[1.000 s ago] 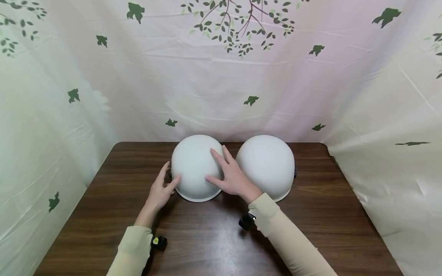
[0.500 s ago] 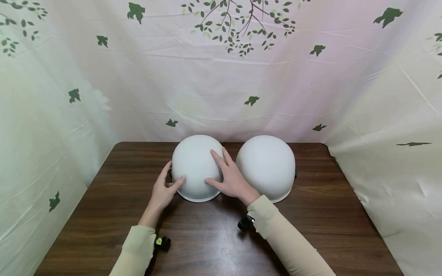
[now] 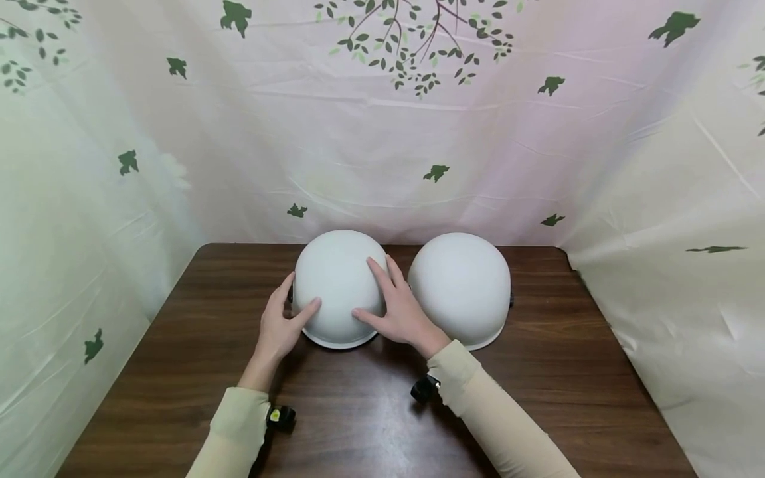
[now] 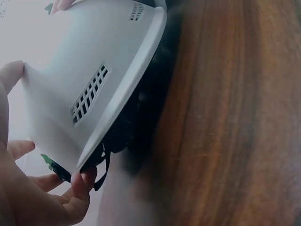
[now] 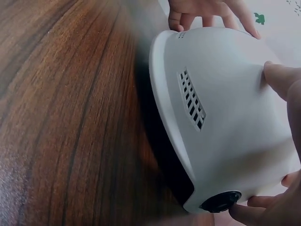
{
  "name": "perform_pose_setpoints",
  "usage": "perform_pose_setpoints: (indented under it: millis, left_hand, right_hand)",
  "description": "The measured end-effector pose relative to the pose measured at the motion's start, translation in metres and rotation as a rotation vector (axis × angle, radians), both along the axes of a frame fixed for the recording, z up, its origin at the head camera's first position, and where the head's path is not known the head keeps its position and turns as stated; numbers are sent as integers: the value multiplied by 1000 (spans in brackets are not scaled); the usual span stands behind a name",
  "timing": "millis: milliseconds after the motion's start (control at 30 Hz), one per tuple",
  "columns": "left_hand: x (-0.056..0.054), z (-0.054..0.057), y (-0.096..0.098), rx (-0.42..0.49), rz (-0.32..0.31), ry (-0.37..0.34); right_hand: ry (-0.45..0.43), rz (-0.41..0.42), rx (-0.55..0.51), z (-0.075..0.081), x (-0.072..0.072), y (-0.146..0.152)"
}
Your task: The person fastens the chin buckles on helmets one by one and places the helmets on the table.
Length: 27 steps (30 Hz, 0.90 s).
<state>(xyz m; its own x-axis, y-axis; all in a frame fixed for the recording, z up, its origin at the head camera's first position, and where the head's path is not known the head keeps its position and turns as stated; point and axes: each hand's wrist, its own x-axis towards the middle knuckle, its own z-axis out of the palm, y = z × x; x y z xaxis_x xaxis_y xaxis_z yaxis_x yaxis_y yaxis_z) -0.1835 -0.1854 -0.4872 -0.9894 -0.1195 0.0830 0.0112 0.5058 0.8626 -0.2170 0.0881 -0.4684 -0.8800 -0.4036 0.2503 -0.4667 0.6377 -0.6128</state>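
Two white domed helmets sit side by side at the table's back, crown up. My left hand (image 3: 281, 326) grips the left helmet (image 3: 336, 275), thumb on the shell, other fingers at its rim. In the left wrist view, fingertips curl under that rim near a dark strap (image 4: 107, 169), and the rim stands tilted off the table. My right hand (image 3: 408, 313) holds the same helmet's right side, thumb on the front of the dome. In the right wrist view, its fingers sit by a round black knob (image 5: 220, 201) and a vent grid (image 5: 192, 100) shows.
The second white helmet (image 3: 460, 289) stands just right of my right hand, with a small dark knob on its far side. Brown wood-grain table (image 3: 568, 372) runs in front. Pale cloth (image 3: 382, 139) printed with leaves and birds hangs behind and at both sides.
My left hand has moved in, its thumb coming farther onto the left helmet. That helmet has shifted slightly left and up. My right hand has barely moved; the other helmet stays put.
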Motion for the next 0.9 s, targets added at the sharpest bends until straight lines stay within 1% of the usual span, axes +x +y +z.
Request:
perform_pose_setpoints:
  millis: [200, 467, 667, 900]
  left_hand:
    - [1, 11, -1, -78, -8, 27]
    - [4, 27, 3, -182, -22, 105]
    - [8, 38, 6, -210, -20, 139]
    - [9, 44, 9, -225, -27, 169]
  right_hand:
    - [-10, -22, -9, 0, 2, -1]
    - [-62, -51, -70, -1, 4, -1]
    - [-75, -58, -117, -2, 4, 1]
    - [-62, -47, -152, -3, 3, 3]
